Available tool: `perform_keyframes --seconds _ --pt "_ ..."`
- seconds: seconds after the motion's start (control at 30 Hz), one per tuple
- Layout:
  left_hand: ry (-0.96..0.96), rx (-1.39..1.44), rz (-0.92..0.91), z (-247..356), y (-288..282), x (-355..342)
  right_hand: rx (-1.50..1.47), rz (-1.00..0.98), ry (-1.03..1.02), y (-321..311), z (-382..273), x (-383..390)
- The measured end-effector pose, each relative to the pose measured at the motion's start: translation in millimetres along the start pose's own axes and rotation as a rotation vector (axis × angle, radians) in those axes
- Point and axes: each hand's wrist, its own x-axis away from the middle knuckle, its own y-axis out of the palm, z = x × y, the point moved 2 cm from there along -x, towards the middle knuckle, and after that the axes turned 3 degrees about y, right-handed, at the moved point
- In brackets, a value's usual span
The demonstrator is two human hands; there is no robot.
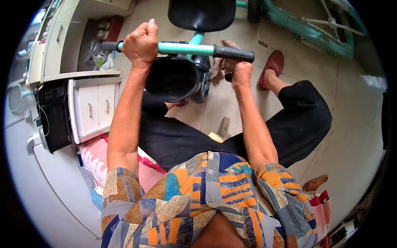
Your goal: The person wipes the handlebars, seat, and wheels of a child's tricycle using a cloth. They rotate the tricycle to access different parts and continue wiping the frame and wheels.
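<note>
A child's tricycle stands before me with a teal handlebar (186, 49), black end grips and a black front basket (171, 80). My left hand (141, 44) is wrapped round the bar beside its left grip, thumb sticking up. Just below the right grip (234, 53), my right hand (242, 75) is closed on a brownish cloth (218, 69), which hangs to the hand's left. Part of the cloth shows behind the grip. A small dark piece is next to the right fingers; I cannot make out what it is. Behind the bar lies the black seat (202, 14).
White cabinets (93, 107) with drawers stand at the left, plastic bags (101, 58) on a shelf there. A larger teal frame (314, 31) is at the far right. A grey handle-like piece (223, 127) is on the tiled floor between my legs. A brown slipper (315, 183) lies right.
</note>
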Motion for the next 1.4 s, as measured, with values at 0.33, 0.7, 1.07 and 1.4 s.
perform_keyframes --seconds 0.33,0.7,1.07,1.4 --pt "0.075 -0.051 0.184 9 -9 8 0.566 -0.527 -0.288 40 -191 50" --pt "0.246 0.111 0.419 20 -8 30 1.497 -0.706 -0.949 138 -177 84" --pt "0.298 0.315 0.323 4 -33 26 1.311 -0.939 -0.267 160 -181 43" --pt "0.122 0.077 0.296 -42 -27 9 1.266 -0.710 0.011 169 -180 34"
